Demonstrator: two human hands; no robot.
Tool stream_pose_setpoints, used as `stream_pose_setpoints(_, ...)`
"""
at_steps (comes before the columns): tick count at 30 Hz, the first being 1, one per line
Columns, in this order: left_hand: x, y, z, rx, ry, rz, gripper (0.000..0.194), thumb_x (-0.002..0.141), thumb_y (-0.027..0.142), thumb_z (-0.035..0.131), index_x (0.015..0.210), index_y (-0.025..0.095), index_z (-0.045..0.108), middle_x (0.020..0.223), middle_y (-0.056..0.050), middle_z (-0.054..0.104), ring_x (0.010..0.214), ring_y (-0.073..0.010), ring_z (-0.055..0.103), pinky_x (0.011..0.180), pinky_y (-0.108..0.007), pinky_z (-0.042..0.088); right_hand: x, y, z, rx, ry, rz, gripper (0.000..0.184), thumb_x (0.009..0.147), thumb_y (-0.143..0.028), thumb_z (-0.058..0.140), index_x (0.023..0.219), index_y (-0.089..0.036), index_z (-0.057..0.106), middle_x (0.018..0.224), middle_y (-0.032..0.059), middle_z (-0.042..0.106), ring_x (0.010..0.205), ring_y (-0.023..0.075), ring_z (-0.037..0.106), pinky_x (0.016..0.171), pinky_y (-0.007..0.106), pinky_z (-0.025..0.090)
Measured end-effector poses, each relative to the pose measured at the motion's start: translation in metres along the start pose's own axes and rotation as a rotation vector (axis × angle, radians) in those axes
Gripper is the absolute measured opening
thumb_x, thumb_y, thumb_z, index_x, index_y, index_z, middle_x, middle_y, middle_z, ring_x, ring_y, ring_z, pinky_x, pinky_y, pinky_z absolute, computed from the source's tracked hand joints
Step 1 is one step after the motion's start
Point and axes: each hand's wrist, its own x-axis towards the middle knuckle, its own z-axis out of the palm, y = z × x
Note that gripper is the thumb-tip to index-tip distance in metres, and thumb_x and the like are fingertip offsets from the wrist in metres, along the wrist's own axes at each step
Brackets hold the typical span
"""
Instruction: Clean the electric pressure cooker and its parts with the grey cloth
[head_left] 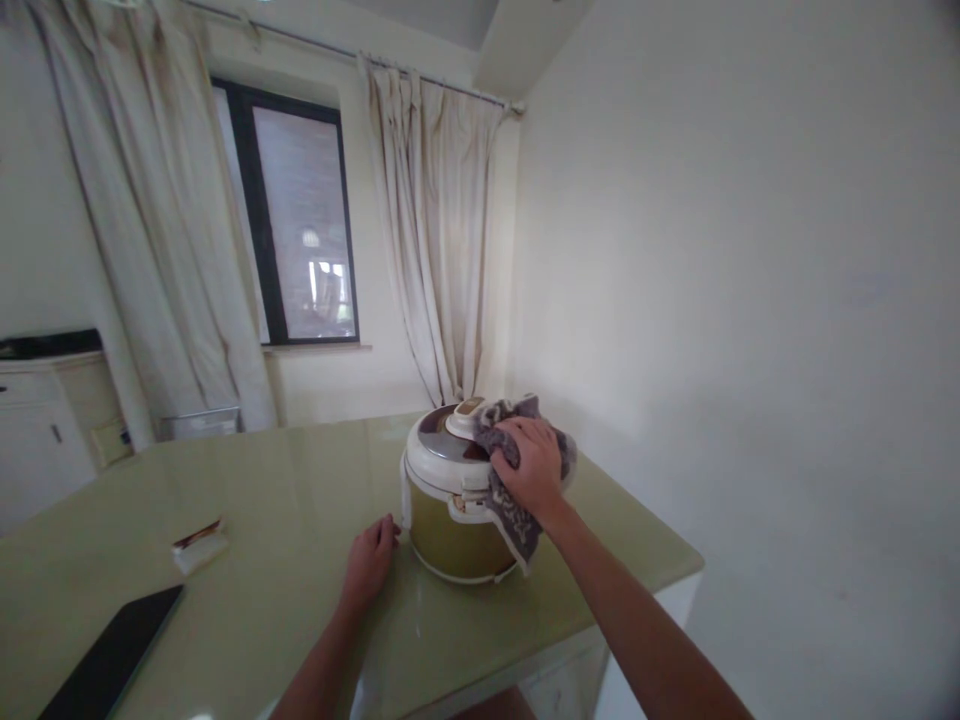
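Note:
A rice cooker [457, 535] with a white lid rim and a greenish body stands upright on the table. My right hand [534, 465] is closed around a patterned purple-grey cloth [517, 525], which it presses against the right side of the lid. Part of the cloth hangs down over the cooker's front right side. Beside the cooker's lower left, my left hand [371, 560] rests at the tabletop with its fingers curled in and nothing visible in them. Its fingertips are close to the cooker's white side handle; whether they touch it is hard to tell.
The pale green glossy table [300, 500] has its right edge near the white wall. On the left lie a dark flat tablet-like object [112, 655] and a small white packet with a brown edge [199, 548]. Behind are curtains [442, 220] and a window [304, 220].

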Motion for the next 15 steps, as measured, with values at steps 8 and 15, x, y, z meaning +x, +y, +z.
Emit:
stream_pose_setpoints(8, 0.006, -0.005, 0.004, 0.0, -0.02, -0.003, 0.062, 0.093, 0.064, 0.026, 0.077, 0.022, 0.068, 0.076, -0.012, 0.075, 0.077, -0.0303, 0.072, 0.077, -0.041, 0.053, -0.076, 0.084, 0.034, 0.498, 0.346, 0.591, 0.048, 0.09, -0.057, 0.052, 0.114, -0.019, 0.066, 0.109, 0.013, 0.074, 0.102, 0.0295, 0.067, 0.094, 0.046, 0.054)
stream_pose_setpoints(15, 0.004, -0.005, 0.008, -0.004, -0.004, 0.005, 0.06, 0.095, 0.063, 0.026, 0.077, 0.022, 0.066, 0.076, -0.012, 0.074, 0.076, -0.0294, 0.071, 0.076, -0.04, 0.052, -0.014, 0.089, 0.014, 0.486, 0.079, 0.503, 0.04, 0.087, -0.047, 0.051, 0.107, -0.02, 0.074, 0.11, 0.0092, 0.078, 0.106, 0.0296, 0.067, 0.102, 0.044, 0.051)
